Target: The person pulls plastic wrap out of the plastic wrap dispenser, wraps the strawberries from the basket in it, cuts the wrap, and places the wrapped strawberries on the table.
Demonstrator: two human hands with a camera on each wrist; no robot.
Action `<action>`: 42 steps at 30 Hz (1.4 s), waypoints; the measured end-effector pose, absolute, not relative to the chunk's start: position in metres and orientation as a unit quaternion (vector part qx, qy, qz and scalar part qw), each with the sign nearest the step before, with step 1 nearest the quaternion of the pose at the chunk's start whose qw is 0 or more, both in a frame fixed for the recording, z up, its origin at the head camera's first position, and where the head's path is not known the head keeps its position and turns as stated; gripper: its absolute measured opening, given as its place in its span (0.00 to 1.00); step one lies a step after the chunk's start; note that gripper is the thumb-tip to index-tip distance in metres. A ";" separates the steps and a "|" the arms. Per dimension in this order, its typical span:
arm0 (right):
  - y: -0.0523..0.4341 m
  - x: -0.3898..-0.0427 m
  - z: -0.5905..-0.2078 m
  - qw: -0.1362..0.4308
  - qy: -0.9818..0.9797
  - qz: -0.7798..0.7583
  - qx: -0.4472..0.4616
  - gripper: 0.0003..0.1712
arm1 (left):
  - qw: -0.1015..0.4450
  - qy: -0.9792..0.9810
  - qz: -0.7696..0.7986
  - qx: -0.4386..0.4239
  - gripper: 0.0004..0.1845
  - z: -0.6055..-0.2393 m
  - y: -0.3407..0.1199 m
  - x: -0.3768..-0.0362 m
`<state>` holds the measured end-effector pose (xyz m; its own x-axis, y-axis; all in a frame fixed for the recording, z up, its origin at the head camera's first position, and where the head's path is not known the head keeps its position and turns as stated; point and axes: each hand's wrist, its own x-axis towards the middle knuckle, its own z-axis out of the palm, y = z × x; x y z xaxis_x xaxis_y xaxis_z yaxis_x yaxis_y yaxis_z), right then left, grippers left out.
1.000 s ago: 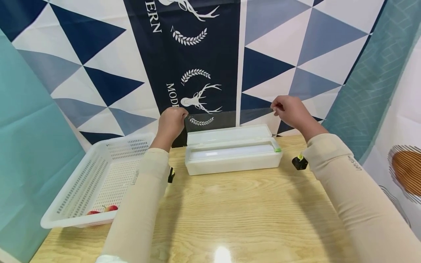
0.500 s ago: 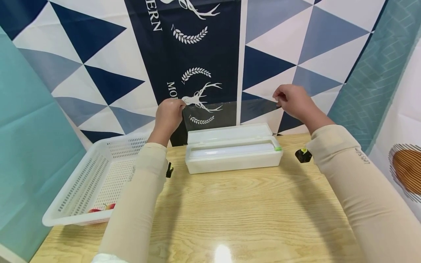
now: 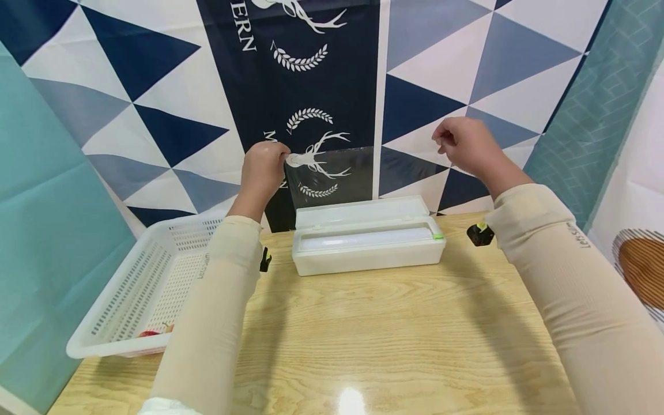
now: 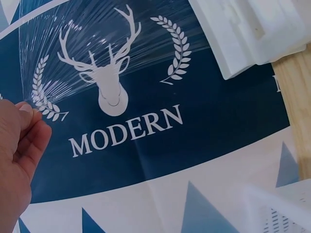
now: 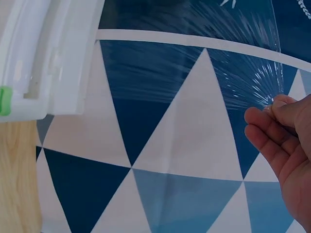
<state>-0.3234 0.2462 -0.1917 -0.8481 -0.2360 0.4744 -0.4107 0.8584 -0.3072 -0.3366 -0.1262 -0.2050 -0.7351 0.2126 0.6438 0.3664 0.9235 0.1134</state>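
Observation:
A white cling-film dispenser box (image 3: 367, 242) with its lid up sits at the back of the wooden table (image 3: 384, 334). A clear sheet of cling film (image 3: 358, 173) rises from it, stretched upright. My left hand (image 3: 264, 164) pinches the sheet's upper left corner (image 4: 34, 104). My right hand (image 3: 461, 144) pinches the upper right corner (image 5: 272, 99). The film (image 4: 97, 53) wrinkles in fans near both pinch points. The box's edge (image 5: 43, 63) with a green slider (image 5: 5, 101) shows in the right wrist view.
A white perforated basket (image 3: 145, 288) stands at the table's left, with a red item (image 3: 150, 332) at its near edge. A patterned blue and white cloth (image 3: 321, 75) hangs right behind the box. Small black clips (image 3: 479, 233) sit by each forearm.
Both hands have risen, drawing more cling film up out of the box. The sheet is taller now than a second ago.

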 end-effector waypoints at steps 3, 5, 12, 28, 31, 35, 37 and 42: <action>0.245 -0.322 -0.188 0.214 -0.939 0.217 0.162 0.15 | 0.333 -0.922 -0.121 -0.154 0.10 -0.202 -0.126 -0.337; 0.244 -0.321 -0.185 0.214 -0.939 0.220 0.156 0.15 | 0.333 -0.922 -0.123 -0.152 0.10 -0.200 -0.126 -0.337; 0.242 -0.318 -0.173 0.236 -0.933 0.216 0.163 0.15 | 0.342 -0.918 -0.135 -0.147 0.10 -0.190 -0.129 -0.336; 0.245 -0.293 -0.165 0.296 -0.920 0.192 0.171 0.14 | 0.400 -0.885 -0.158 -0.180 0.10 -0.182 -0.140 -0.317; 0.248 -0.273 -0.175 0.345 -0.898 0.176 0.209 0.10 | 0.428 -0.863 -0.154 -0.219 0.09 -0.189 -0.149 -0.299; 0.256 -0.241 -0.191 0.425 -0.841 0.139 0.304 0.07 | 0.461 -0.821 -0.147 -0.304 0.05 -0.201 -0.163 -0.266; 0.263 -0.222 -0.201 0.441 -0.815 0.126 0.354 0.04 | 0.462 -0.801 -0.141 -0.355 0.04 -0.207 -0.169 -0.245; 0.276 -0.173 -0.230 0.426 -0.782 0.118 0.440 0.29 | 0.435 -0.759 -0.132 -0.466 0.05 -0.230 -0.175 -0.191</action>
